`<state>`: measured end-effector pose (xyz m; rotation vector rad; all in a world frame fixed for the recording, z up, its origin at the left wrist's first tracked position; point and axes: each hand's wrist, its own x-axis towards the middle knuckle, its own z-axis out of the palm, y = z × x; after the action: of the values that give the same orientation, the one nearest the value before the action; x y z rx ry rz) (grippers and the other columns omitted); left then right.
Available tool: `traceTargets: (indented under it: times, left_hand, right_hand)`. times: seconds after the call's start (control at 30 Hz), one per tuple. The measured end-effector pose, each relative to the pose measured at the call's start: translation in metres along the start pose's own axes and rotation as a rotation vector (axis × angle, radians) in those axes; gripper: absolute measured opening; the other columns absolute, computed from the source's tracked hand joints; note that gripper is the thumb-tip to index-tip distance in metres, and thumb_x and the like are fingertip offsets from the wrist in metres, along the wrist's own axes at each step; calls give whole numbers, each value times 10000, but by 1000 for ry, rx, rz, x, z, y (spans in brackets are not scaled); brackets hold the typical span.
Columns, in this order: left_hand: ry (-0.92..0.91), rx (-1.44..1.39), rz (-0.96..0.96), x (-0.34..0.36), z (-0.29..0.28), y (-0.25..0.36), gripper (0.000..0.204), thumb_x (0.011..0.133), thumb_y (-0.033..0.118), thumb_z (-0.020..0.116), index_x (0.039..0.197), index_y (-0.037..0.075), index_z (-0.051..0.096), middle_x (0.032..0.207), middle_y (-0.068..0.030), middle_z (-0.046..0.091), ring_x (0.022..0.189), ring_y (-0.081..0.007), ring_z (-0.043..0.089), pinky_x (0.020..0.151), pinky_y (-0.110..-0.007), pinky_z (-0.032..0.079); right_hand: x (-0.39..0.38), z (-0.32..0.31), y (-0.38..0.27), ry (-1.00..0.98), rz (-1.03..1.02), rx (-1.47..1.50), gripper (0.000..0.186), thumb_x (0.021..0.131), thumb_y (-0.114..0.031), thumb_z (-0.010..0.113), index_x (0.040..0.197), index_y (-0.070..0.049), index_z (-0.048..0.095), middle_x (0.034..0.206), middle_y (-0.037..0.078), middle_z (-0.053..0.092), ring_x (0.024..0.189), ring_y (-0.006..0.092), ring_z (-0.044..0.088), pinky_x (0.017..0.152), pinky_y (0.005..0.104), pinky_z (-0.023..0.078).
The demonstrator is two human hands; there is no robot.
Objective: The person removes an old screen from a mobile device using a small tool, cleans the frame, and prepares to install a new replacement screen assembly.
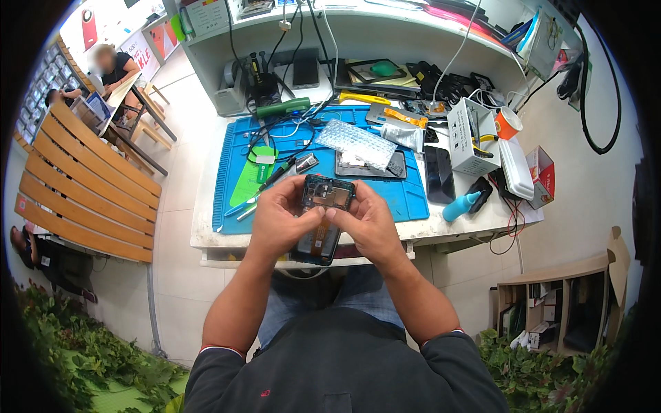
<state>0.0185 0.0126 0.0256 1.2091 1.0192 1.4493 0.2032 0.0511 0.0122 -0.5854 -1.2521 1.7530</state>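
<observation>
My left hand (pixel 281 219) and my right hand (pixel 368 224) grip the two sides of an opened phone (pixel 323 196), both thumbs on its exposed internals near the middle. Its lower end hangs over the front edge of the white workbench (pixel 210 237). Beyond my hands, a blue mat (pixel 413 205) carries a green plastic card (pixel 244 189), dark pen-like tools (pixel 268 182), a black cable and bubble wrap (pixel 344 141) lying over part of a second device (pixel 390 168).
A dark phone (pixel 438 172), blue bottle (pixel 460 205), white box (pixel 471 134) and orange cup (pixel 508 125) stand at the right. A cluttered shelf (pixel 358 10) is above. Wooden slatted furniture (pixel 86 186) and other people (pixel 117 79) are at the left; a low cabinet (pixel 551 275) is at lower right.
</observation>
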Motion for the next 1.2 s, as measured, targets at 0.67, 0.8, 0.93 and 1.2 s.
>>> traceTargets:
  times: [0.67,0.8,0.93,1.2]
  left_hand:
    - [70,153,20,1,11,-2,400,847,-34,760,1238,-63,686,1097,-71,762,993,-105,707,908,-272,567]
    - [71,137,-19,1,13,-2,400,853,-35,763,1245,-60,686,1103,-72,764,993,-106,709,912,-275,572]
    - [62,93,-36,-1,14,-3,404,869,-38,765,1263,-62,679,1120,-73,761,1011,-110,709,928,-280,575]
    - [29,71,-3,0,8,-2,435,878,-47,762,1299,-75,657,1138,-89,755,1043,-125,712,943,-292,579]
  right_hand:
    - [0,3,-1,73,-53,-90,242,978,7,678,1208,16,603,1048,63,750,904,47,680,755,231,551]
    - [-1,0,3,90,-40,-104,221,978,4,681,1190,15,616,1021,54,754,878,38,678,732,220,539]
    - [-2,-2,5,104,-22,-112,211,979,-2,690,1178,14,625,1005,50,758,859,32,676,709,211,526]
    - [-2,0,4,75,-25,-28,241,980,-7,697,1205,23,615,1053,75,756,886,46,685,713,221,537]
